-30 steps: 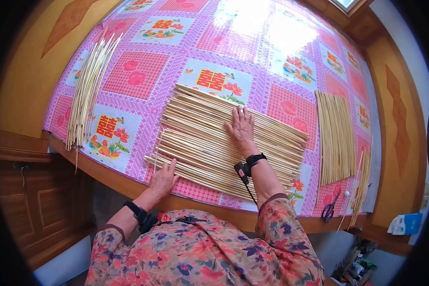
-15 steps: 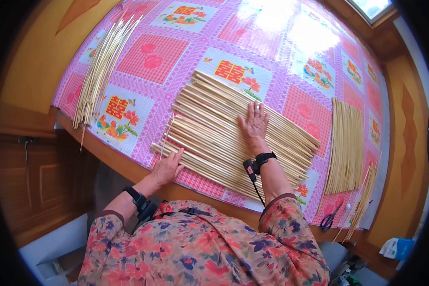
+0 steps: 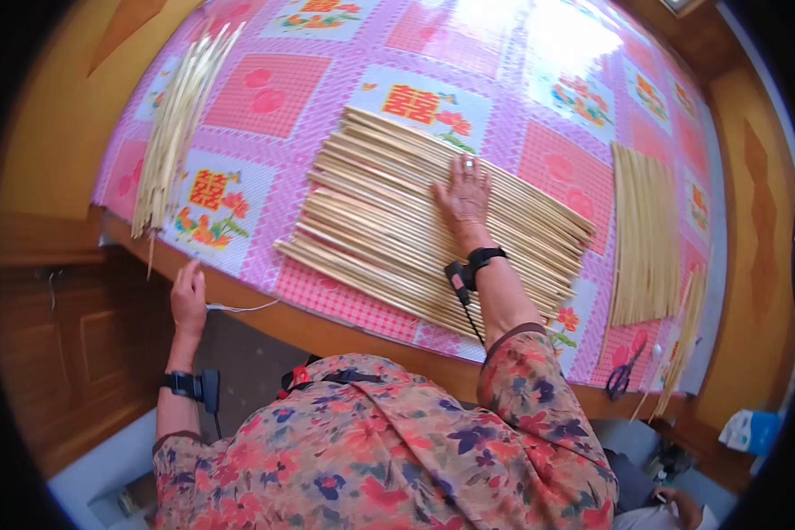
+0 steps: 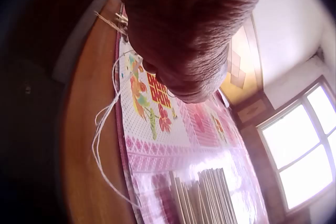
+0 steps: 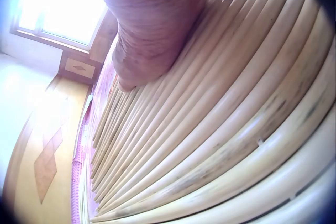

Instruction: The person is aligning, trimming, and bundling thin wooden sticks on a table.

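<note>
A broad row of pale, straight stalks [image 3: 389, 231] lies side by side on the patterned cover. Flat on its upper middle rests my right hand [image 3: 465, 201], fingers spread slightly; in the right wrist view the hand [image 5: 155, 35] touches the stalks [image 5: 226, 108]. Off to the left, past the table's front edge, my left hand [image 3: 188, 299] pinches a thin white string [image 3: 243, 308]. In the left wrist view the string [image 4: 97, 148] runs in a loose curve from the curled fingers along the wooden edge towards the stalks.
A loose bundle of thin stalks [image 3: 181, 128] lies at the left, another flat row [image 3: 645, 238] at the right. Near the right front corner are scissors [image 3: 623, 375] and a small stalk bundle [image 3: 683, 336]. The wooden edge [image 3: 344, 334] borders the pink cover [image 3: 265, 97].
My left hand has moved left, away from the stalks' left ends, drawing the white string out with it past the table edge. The right hand has stayed on the stalks.
</note>
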A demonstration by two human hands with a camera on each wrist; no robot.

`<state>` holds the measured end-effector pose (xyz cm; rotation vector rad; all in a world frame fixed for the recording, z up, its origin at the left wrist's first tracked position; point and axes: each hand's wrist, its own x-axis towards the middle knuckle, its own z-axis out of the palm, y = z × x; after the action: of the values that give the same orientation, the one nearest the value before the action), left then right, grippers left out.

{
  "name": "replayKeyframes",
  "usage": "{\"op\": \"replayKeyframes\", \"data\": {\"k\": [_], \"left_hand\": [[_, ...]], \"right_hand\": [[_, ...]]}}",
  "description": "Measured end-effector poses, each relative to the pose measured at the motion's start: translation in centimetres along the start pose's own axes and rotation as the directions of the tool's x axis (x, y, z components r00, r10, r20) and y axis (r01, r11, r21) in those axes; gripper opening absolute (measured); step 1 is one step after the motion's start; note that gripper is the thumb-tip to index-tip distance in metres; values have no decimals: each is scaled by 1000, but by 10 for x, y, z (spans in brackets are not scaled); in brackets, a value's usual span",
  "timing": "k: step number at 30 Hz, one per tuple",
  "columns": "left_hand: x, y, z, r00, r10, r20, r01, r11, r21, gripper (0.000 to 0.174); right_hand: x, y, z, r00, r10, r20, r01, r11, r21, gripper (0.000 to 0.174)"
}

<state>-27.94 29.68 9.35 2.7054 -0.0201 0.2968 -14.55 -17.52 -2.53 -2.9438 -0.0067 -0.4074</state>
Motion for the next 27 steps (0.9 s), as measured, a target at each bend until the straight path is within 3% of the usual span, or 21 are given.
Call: {"op": "replayKeyframes", "data": {"k": [3,5,8,9,11,13,14,15,17,19,27], "left_hand": [[3,-50,-36,976,-95,-195,108,992,59,21],[8,-29,-62,903,-420,-94,413,907,-82,20],[17,-18,-63,926,-374,-42,345,887,-308,22],[18,-10,-62,923,-382,-46,351,885,-304,22],[26,29,-50,949,-315,14,295,870,-395,21],[30,59,-42,965,-234,118,260,916,-306,21],[33,53,-25,997,-46,61,61,958,-281,20],[35,60,-11,997,34,73,-17,975,-222,23],[41,80,17,987,128,95,-110,979,-171,25],[45,96,49,919,349,181,-352,936,-19,36],[62,112,133,777,370,509,-456,889,50,52]], "right_hand": [[-1,-1,-2,999,-17,46,16,1000,18,65],[2,3,2,999,14,46,-15,1000,22,64],[8,3,-8,988,45,147,-56,996,72,62],[10,1,-11,988,36,150,-48,996,77,62],[16,1,-20,987,95,128,-121,970,209,60],[7,-9,-32,997,51,49,-57,990,128,59],[-5,-17,-37,998,-50,-25,52,995,84,59],[-19,-27,-42,984,-154,-92,157,987,33,59],[-62,-51,-49,975,-220,-40,223,973,62,60],[-99,-71,-48,963,-256,79,247,963,109,62],[-136,-81,-54,956,-222,190,200,972,127,62]]}}
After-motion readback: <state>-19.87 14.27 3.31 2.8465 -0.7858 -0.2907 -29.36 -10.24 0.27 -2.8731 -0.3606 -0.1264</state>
